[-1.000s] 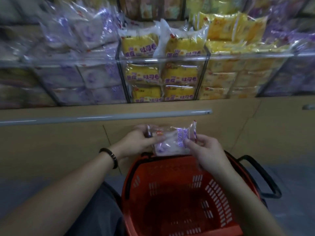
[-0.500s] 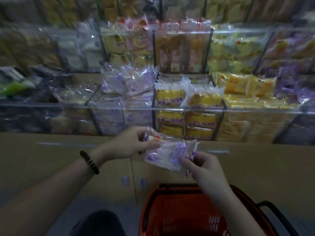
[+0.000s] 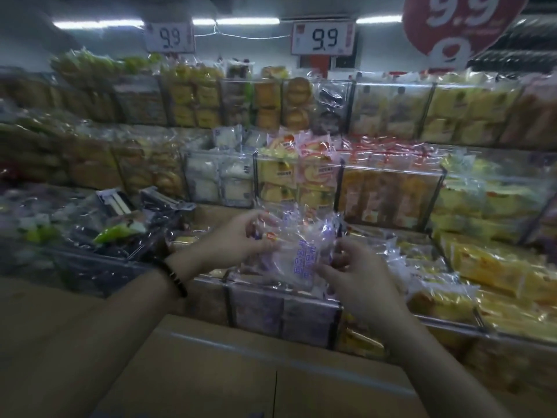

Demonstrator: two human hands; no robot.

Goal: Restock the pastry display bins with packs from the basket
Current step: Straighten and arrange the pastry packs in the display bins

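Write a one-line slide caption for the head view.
Restocking: left hand and right hand hold a clear plastic pastry pack with purple print over a clear-walled display bin of purple packs.

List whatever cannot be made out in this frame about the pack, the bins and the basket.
- The basket: outside the head view, so the packs left in it cannot be counted.
- Print on the pack: purple characters, motion-blurred and unreadable.
- Top of the purple bin: covered by the pack, the left hand and the right hand, so its fill level is unknown.
- The left-side bins: blurred, contents unclear.
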